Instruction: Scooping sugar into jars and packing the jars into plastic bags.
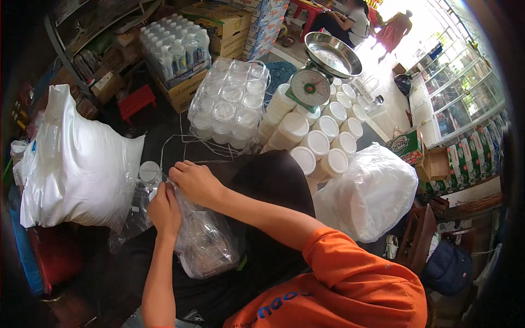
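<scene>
Low in front of me, both my hands pinch crinkled clear plastic close together. My left hand (165, 210) is closed on its edge, fingertips up. Just above and to the right, my right hand (198, 185) bends its fingers over the same plastic. Below them the clear plastic bag (205, 232) hangs down around a rounded, brownish container whose contents I cannot make out. A clear jar with a pale round lid (149, 171) stands just beyond my left fingers, partly behind more loose clear plastic.
At left leans a big clear bag of white material (90, 164). Ahead stand a wrapped pack of clear jars (229, 104), several white-lidded tubs (317, 143) and a dial scale with a steel pan (311, 87). A bulging white plastic bag (377, 191) sits right. Two people are farther back.
</scene>
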### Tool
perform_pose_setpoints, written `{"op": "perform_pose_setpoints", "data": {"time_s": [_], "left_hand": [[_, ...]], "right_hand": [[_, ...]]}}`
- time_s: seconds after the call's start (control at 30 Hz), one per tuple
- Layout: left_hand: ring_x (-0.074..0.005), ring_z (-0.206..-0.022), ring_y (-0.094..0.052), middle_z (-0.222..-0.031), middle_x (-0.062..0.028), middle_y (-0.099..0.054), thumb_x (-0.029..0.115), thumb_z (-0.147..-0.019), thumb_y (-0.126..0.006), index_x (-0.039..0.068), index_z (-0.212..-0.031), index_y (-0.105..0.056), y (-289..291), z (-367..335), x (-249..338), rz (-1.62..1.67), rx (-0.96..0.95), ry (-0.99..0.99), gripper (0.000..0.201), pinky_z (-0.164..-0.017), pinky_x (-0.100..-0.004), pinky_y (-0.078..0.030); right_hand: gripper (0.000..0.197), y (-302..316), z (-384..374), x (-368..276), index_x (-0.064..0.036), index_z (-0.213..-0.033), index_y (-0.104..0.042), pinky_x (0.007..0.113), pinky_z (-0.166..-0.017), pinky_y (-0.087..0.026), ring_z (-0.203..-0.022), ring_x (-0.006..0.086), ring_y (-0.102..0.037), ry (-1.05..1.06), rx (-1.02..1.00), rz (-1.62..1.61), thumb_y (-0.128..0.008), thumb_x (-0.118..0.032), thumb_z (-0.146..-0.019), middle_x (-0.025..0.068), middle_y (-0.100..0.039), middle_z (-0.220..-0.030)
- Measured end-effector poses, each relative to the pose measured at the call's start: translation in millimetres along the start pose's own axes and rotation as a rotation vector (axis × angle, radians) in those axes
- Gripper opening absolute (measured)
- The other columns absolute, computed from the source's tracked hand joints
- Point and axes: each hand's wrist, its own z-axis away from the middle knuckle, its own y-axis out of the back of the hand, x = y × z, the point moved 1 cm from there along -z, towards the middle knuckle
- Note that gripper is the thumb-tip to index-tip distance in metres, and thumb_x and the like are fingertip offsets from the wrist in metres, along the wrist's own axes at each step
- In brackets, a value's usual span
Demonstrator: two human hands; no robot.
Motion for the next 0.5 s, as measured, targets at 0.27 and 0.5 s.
{"op": "perform_pose_setpoints", "data": {"time_s": [0.27, 0.5], "left_hand": [[-0.0479, -0.083, -0.069, -0.086, -0.0227, -0.071, 0.025, -0.107, -0.053, 0.008, -0.100, -0.063, 0.3, 5.9, 1.0, 0.030, -0.008, 0.089, 0.021, -0.068, -0.0572, -0.049], [-0.0456, -0.077, -0.068, -0.083, -0.0244, -0.068, 0.025, -0.109, -0.053, 0.000, -0.099, -0.064, -1.3, 2.8, 8.8, 0.203, 0.085, -0.009, 0.028, -0.067, -0.0503, -0.049]], "right_hand": [[0.020, -12.5, 1.1, -18.1, -0.0067, -0.109, -0.062, 0.045, -0.078, -0.061, -0.109, 0.0318, -0.067, -0.260, 0.004, 0.162, -0.066, -0.014, -0.091, 0.0111, -0.065, -0.109], [0.017, -10.7, -16.6, -11.8, -0.0036, -0.100, -0.065, 0.052, -0.080, -0.059, -0.096, 0.0396, -0.071, -0.379, 0.088, 0.047, -0.059, -0.019, -0.102, 0.0167, -0.070, -0.099]]}}
